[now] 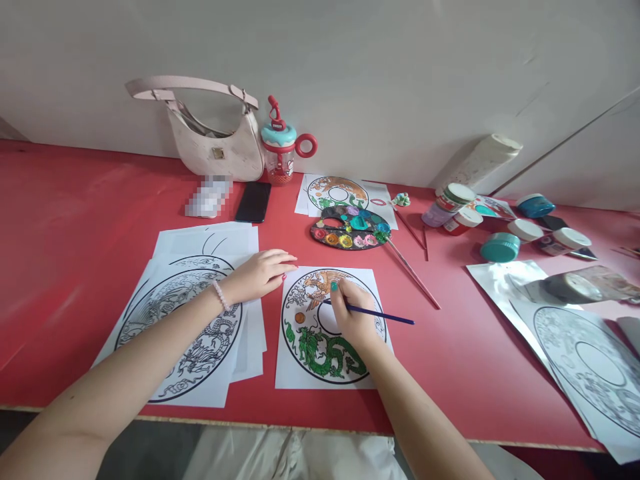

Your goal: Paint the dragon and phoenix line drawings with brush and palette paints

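My right hand (353,317) is closed on a thin blue paintbrush (387,316), its tip down on a round dragon-and-phoenix colouring sheet (305,363) that is partly painted green and orange. My left hand (263,272) lies with fingers stretched out flat, resting on the red table at that sheet's upper left corner, over the edge of a stack of unpainted line-drawing sheets (185,320). A paint palette (350,229) with several colour blobs sits just beyond the sheet.
A pale handbag (215,143), a small bottle with a red handle (280,150) and a black phone (253,201) stand at the back by the wall. Loose brushes (415,273), paint jars (457,200) and lids (500,247) lie to the right, with more printed sheets (585,353) in plastic.
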A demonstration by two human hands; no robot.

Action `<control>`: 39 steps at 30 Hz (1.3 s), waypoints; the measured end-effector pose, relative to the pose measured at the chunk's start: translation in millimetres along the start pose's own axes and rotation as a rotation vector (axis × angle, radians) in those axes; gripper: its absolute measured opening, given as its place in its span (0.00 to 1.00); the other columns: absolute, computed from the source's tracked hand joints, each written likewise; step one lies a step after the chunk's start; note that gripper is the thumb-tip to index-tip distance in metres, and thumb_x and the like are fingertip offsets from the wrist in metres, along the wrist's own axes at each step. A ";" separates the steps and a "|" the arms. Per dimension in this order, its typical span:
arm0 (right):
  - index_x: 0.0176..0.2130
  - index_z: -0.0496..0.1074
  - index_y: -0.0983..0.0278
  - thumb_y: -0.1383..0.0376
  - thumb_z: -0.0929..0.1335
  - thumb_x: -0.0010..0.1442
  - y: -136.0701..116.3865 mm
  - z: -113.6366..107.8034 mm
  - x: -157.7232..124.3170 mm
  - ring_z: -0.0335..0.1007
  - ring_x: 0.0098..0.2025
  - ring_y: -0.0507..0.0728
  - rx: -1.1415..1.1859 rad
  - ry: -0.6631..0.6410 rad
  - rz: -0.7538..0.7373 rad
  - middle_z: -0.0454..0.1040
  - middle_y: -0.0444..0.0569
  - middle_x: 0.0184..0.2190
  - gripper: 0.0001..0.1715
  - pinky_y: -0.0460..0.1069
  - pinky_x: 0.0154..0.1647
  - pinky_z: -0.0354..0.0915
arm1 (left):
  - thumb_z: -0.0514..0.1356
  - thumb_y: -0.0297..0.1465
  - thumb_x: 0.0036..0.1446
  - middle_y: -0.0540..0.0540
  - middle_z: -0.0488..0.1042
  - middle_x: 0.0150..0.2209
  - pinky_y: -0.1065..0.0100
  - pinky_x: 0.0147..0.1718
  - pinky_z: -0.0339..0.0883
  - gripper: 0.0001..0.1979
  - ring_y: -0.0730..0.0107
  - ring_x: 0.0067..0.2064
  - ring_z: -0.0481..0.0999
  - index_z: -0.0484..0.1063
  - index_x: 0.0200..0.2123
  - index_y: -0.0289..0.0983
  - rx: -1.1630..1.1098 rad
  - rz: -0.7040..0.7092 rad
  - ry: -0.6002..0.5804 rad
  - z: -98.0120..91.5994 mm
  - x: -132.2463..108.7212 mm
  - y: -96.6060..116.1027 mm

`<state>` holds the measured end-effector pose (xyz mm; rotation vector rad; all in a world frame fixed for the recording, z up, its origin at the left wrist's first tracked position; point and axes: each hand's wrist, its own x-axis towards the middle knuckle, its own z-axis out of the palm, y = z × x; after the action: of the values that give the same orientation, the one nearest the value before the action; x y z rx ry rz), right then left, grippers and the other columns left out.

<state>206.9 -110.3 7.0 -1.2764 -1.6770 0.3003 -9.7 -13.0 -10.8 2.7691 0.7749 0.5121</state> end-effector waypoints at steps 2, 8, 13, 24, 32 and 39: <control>0.24 0.41 0.60 0.73 0.58 0.57 0.3 -0.4 -0.3 0.40 0.19 0.49 -0.005 0.008 0.004 0.43 0.38 0.17 0.19 0.47 0.21 0.43 | 0.51 0.26 0.63 0.45 0.68 0.56 0.54 0.57 0.61 0.15 0.62 0.58 0.63 0.70 0.51 0.39 -0.005 0.000 -0.002 -0.3 -0.1 0.2; 0.24 0.40 0.60 0.73 0.58 0.56 -0.2 -0.6 0.0 0.40 0.19 0.49 -0.008 -0.015 -0.015 0.43 0.38 0.18 0.19 0.47 0.20 0.43 | 0.51 0.26 0.63 0.45 0.68 0.56 0.53 0.57 0.60 0.15 0.62 0.58 0.63 0.70 0.51 0.38 -0.001 -0.003 -0.005 -0.4 -0.4 0.1; 0.24 0.41 0.60 0.74 0.59 0.55 -0.7 -1.8 -0.2 0.41 0.19 0.49 -0.023 0.008 -0.004 0.43 0.37 0.18 0.19 0.46 0.20 0.42 | 0.51 0.25 0.62 0.46 0.68 0.55 0.54 0.57 0.61 0.16 0.63 0.58 0.63 0.69 0.51 0.40 -0.004 0.003 -0.007 -1.0 -0.3 0.5; 0.24 0.41 0.61 0.74 0.58 0.57 -1.1 -1.3 1.2 0.41 0.19 0.49 -0.025 0.020 -0.041 0.44 0.38 0.18 0.19 0.46 0.20 0.44 | 0.52 0.25 0.61 0.47 0.66 0.57 0.52 0.58 0.60 0.17 0.62 0.58 0.62 0.68 0.53 0.40 0.011 -0.024 -0.043 -3.3 -0.2 2.1; 0.24 0.40 0.60 0.73 0.58 0.57 -2.8 -2.3 0.9 0.40 0.19 0.49 -0.017 -0.003 -0.025 0.44 0.38 0.17 0.19 0.47 0.20 0.43 | 0.51 0.25 0.62 0.46 0.67 0.57 0.52 0.58 0.60 0.17 0.62 0.59 0.62 0.68 0.52 0.40 0.007 -0.023 -0.045 -4.3 0.8 3.1; 0.23 0.41 0.61 0.73 0.58 0.57 -3.4 -3.8 0.2 0.43 0.19 0.49 -0.035 -0.012 -0.026 0.47 0.38 0.17 0.19 0.46 0.20 0.44 | 0.52 0.25 0.62 0.47 0.67 0.57 0.53 0.58 0.60 0.17 0.62 0.59 0.61 0.68 0.53 0.40 0.019 -0.027 -0.056 -3.3 0.2 2.0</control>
<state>207.8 -112.8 11.3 -1.2800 -1.7140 0.2647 -9.8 -14.2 -7.1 2.7736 0.8082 0.4224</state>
